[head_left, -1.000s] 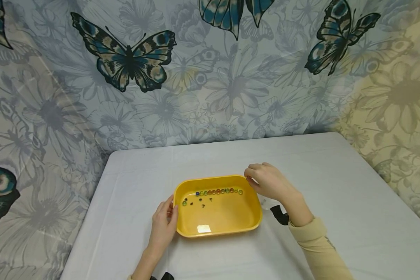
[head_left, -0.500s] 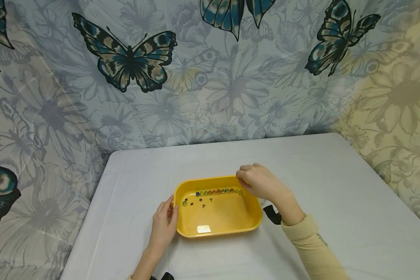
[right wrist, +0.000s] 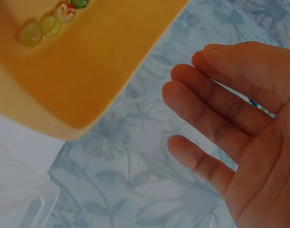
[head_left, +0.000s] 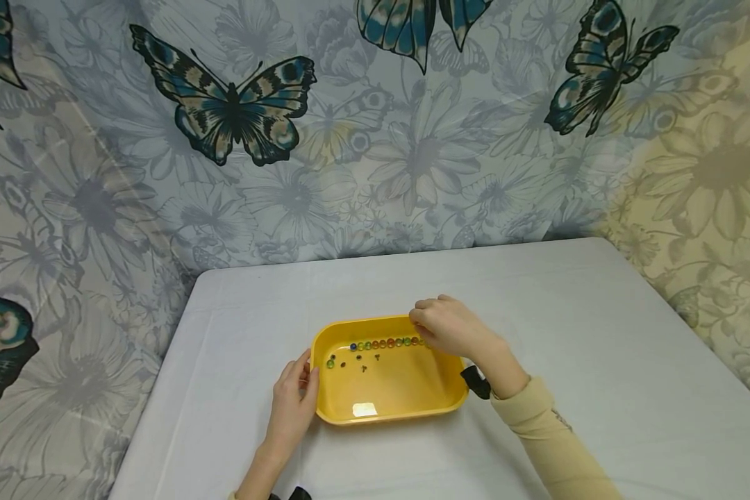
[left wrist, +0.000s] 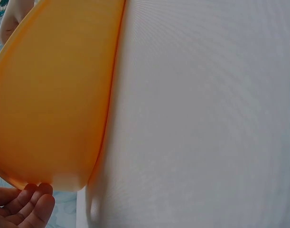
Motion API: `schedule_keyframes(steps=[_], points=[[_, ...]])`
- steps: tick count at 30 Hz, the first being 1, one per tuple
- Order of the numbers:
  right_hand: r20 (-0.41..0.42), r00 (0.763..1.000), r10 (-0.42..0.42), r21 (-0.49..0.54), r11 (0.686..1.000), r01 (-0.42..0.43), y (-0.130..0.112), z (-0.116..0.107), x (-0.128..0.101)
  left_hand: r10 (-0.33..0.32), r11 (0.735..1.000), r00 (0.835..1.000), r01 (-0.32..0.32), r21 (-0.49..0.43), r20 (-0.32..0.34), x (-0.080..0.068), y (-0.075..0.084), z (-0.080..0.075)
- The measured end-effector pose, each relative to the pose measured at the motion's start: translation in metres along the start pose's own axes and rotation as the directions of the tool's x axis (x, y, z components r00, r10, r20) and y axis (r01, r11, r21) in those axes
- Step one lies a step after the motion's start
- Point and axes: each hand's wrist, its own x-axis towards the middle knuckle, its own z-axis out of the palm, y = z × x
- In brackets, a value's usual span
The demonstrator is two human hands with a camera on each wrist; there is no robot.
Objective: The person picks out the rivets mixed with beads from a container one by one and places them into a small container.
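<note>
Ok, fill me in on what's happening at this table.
A person sits at a white table with a yellow tray in front of them. The left hand rests against the tray's left edge. The right hand hovers over the far right corner, fingers loose and holding nothing, beside a row of coloured marbles along the far wall.
</note>
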Motion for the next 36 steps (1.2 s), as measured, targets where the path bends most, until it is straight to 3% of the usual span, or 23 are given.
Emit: schedule_keyframes(steps=[14, 36], points=[[0.039, 0.999, -0.028, 0.012, 1.0, 0.027, -0.002, 0.006, 0.01, -0.032, 0.999, 0.999, 0.031, 0.006, 0.015, 0.001, 0.002, -0.001], [0.133, 0.99, -0.038, 0.019, 0.999, 0.035, -0.006, 0.015, 0.025, -0.009, 1.0, 1.0, 0.009, 0.001, 0.001, 0.001, -0.001, 0.0]])
